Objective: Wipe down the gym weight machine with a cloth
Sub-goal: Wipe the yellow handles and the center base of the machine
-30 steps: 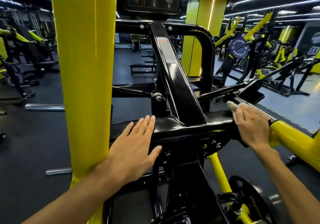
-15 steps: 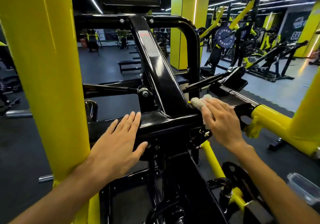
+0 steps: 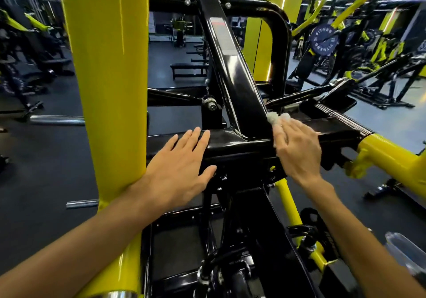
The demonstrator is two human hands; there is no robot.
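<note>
The right fingers (image 3: pixel 284 134) lay together, flat, pressing a white cloth (image 3: pixel 276 119) onto the black crossbar (image 3: pixel 232 140); a wad of cloth stuck out past the fingertips, touching the foot of the slanted black beam (image 3: pixel 232 67). The right hand (image 3: pixel 297 150) covered the rest of the cloth, so how it was folded could not be told. The left fingers (image 3: pixel 193 139) were slightly spread and held nothing, tips resting on the crossbar, with the left hand (image 3: pixel 177 170) just beside the yellow post (image 3: pixel 108 78) and the forearm against it.

The likely trouble: the cloth was only pinned under a flat palm, not gripped, so a quick stroke into the beam joint could bunch it or drag it out from under the hand. The glossy paint could let the bracing left hand slip. Bolts below the crossbar might snag the cloth.

Counted: two hands, one cloth, one crossbar, one slanted beam, one yellow post beside the left hand.
</note>
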